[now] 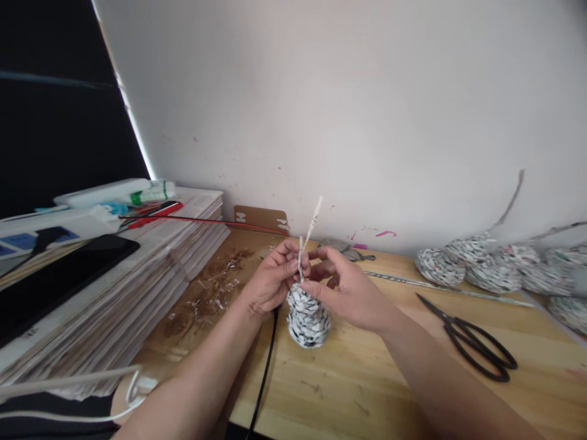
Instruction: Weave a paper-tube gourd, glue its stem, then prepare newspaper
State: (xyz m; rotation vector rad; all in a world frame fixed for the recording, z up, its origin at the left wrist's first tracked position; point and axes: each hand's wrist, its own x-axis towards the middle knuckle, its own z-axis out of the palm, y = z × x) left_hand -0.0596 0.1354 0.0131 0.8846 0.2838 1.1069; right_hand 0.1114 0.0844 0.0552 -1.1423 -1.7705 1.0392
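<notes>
A small gourd woven from rolled newspaper (309, 324) stands upright on the wooden table, two-lobed with a narrow waist. From its top rises a thin paper strand (301, 263), and a longer, lighter strand end (314, 219) sticks up beside it. My left hand (275, 278) pinches the strand between thumb and fingers just above the gourd. Curled around the other side is my right hand (346, 287), its thumb against the gourd's top and its index finger close to the strand. Its other fingertips are partly hidden.
Black-handled scissors (472, 336) lie at right. Several woven paper gourds (493, 272) sit along the wall behind a long paper strip (444, 286). A paper stack (183, 275) with a black phone (68, 284) stands left. A black cable (266, 373) crosses the table.
</notes>
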